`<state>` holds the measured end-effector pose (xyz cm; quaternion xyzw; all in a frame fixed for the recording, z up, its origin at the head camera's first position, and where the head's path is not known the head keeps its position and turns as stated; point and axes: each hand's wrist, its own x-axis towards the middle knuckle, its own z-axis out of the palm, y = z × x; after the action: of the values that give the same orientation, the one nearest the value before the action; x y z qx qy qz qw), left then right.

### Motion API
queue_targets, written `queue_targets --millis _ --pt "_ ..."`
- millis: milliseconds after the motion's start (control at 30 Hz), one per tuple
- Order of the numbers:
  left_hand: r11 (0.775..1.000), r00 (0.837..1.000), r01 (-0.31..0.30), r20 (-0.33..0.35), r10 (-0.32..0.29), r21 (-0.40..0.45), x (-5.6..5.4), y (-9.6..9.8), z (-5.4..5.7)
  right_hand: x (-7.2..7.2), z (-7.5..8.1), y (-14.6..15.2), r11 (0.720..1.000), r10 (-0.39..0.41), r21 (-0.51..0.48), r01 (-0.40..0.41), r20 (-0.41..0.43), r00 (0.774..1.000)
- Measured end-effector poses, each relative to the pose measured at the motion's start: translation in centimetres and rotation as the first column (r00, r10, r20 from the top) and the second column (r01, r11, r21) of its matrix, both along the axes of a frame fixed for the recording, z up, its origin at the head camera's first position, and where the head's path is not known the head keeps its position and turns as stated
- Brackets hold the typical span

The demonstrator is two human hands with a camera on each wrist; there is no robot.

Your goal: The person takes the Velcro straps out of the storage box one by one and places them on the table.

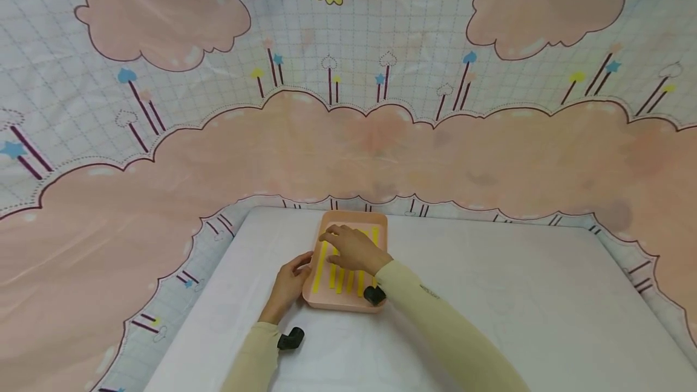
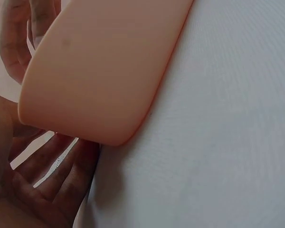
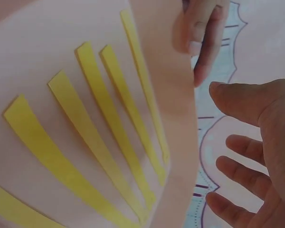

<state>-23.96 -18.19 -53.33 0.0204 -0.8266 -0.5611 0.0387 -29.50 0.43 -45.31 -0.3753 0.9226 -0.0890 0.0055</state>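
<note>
A shallow pink tray (image 1: 337,306) lies on the white table, with several yellow strips (image 3: 115,118) laid lengthwise and roughly side by side in it. My left hand (image 1: 290,286) holds the tray's left side. In the left wrist view its thumb is at the rim and its fingers (image 2: 69,175) reach along the outside of the wall, partly hidden by it. Over the tray hovers my right hand (image 1: 351,248), fingers apart and loosely bent, holding nothing. The right wrist view shows that hand's thumb (image 3: 237,102) and fingers spread, with the strips beyond.
The white table (image 1: 490,295) extends to both sides of the tray. Behind it hangs a cloth (image 1: 359,150) printed with pink clouds and stars, which also drapes past the table's left and right edges. Black cameras (image 1: 291,339) sit at both wrists.
</note>
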Motion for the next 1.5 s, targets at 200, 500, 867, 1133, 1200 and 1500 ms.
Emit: queue_targets --millis 200,500,867,1133,1200,1500 --pt "0.999 1.0 -0.006 -0.016 0.006 -0.035 0.3 0.2 0.5 -0.6 -0.7 -0.8 1.0 0.016 0.026 -0.016 -0.013 1.0" --pt "1.0 1.0 0.0 -0.013 0.0 -0.025 0.5 0.2 0.5 -1.3 -1.6 -2.0 0.996 -0.013 0.085 0.01 0.038 0.999" --pt "0.998 1.0 -0.02 -0.008 0.019 -0.057 0.3 0.3 0.1 -1.7 -2.9 -2.4 0.992 -0.024 0.126 0.012 0.096 0.995" --pt "0.998 0.999 -0.024 0.025 0.026 -0.061 0.2 0.3 -0.2 -1.6 -3.3 -2.2 0.988 -0.019 0.151 0.006 0.082 0.996" --pt "0.998 0.999 -0.026 0.025 0.027 -0.064 0.1 0.3 -0.1 -1.6 -3.4 -2.2 0.987 -0.013 0.16 0.003 0.063 0.998" --pt "0.997 1.0 -0.022 0.008 0.023 -0.073 0.2 0.3 0.2 -1.8 -3.7 -2.5 0.991 0.023 0.132 -0.024 0.009 1.0"
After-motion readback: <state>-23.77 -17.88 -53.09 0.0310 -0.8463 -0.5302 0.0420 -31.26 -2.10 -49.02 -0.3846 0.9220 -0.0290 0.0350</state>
